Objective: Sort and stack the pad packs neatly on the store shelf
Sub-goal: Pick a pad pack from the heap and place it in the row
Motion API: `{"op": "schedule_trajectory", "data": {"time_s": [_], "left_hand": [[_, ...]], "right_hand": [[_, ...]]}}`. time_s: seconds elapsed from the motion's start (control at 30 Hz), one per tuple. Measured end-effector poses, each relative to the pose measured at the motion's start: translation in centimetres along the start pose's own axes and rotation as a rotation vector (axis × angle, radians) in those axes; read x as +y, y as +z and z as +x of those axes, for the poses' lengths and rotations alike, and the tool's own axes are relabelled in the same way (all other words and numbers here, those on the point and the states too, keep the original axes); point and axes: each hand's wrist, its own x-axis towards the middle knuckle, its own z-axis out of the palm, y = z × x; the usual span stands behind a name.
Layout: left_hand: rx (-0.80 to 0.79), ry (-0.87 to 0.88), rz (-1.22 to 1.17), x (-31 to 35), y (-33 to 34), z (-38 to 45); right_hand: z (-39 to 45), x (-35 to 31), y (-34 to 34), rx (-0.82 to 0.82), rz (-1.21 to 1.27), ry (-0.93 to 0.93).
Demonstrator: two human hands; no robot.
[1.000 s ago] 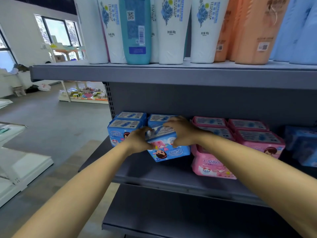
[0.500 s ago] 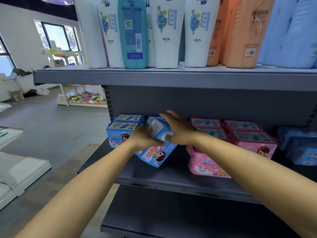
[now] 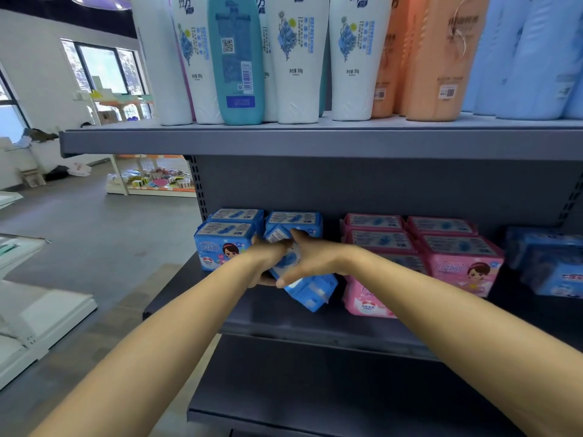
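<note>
Both hands, left hand [image 3: 268,263] and right hand [image 3: 310,263], curl around a tilted blue pad pack [image 3: 310,290] above the shelf [image 3: 284,323], beside the blue stack [image 3: 227,241]. It looks light, soft and slippery-wrapped; holding its two ends seems safest.

Tilted pack [image 3: 310,290] at shelf [image 3: 284,320] front; stacked packs [image 3: 225,244] at 9 o'clock, another stack [image 3: 375,241] at 3 o'clock.

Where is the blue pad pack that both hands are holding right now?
Head view, centre: the tilted blue pad pack is held by the left hand and right hand over the middle shelf, between the blue stack and the pink packs.
</note>
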Motion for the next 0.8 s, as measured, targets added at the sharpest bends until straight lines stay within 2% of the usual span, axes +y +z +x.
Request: {"op": "schedule_trajectory", "data": {"time_s": [0.13,0.27,0.4,0.47,0.53,0.57,0.8], "left_hand": [[-0.142,-0.006,-0.002,-0.8,-0.9,-0.2],[-0.165,0.015,0.080,-1.2,-1.6,-0.2],[-0.188,-0.039,0.323,-1.1,-3.0,0.5],[-0.100,0.033,0.663,-1.0,-3.6,0.7],[0.083,0.220,1.108,-0.9,-3.6,0.7],[0.155,0.307,1.212,-1.1,-3.5,1.1],[0.262,0.451,1.263,-1.5,-2.7,3.2]], "right_hand": [[0.3,0.8,0.4,-0.048,-0.188,0.055],[1.0,0.9,1.2,-0.075,-0.283,0.063],[1.8,0.9,0.9,-0.113,-0.393,0.018],[2.2,1.0,0.9,-0.142,-0.422,0.001],[2.6,1.1,0.9,-0.141,-0.463,-0.022],[2.8,1.2,0.9,-0.132,-0.476,-0.032],[3.2,1.3,0.3,0.032,-0.490,-0.098]]}}
